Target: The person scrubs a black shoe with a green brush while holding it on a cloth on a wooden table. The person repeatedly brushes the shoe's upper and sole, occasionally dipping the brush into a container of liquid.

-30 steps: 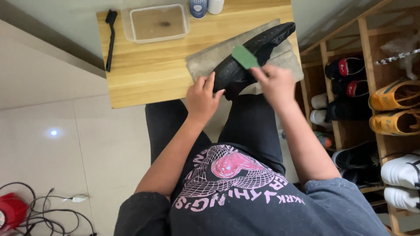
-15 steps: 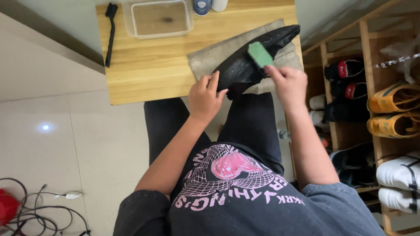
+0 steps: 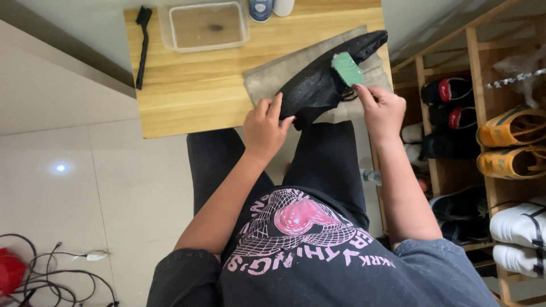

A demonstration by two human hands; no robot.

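Hands (image 3: 267, 128), two, on one black shoe (image 3: 318, 85), one green brush (image 3: 347, 68).

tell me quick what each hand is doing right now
Left hand: closed on the heel end of the black shoe.
Right hand: grip closed on the green brush, against the shoe.

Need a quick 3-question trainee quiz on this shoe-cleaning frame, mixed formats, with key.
1. True or false: the right hand holds a green brush against the black shoe.
2. The shoe lies on: A) a grey cloth B) the floor C) the clear tray
3. Fill in: the left hand steadies the shoe's ____ end, nearest the person.

Key: 1 true; 2 A; 3 heel
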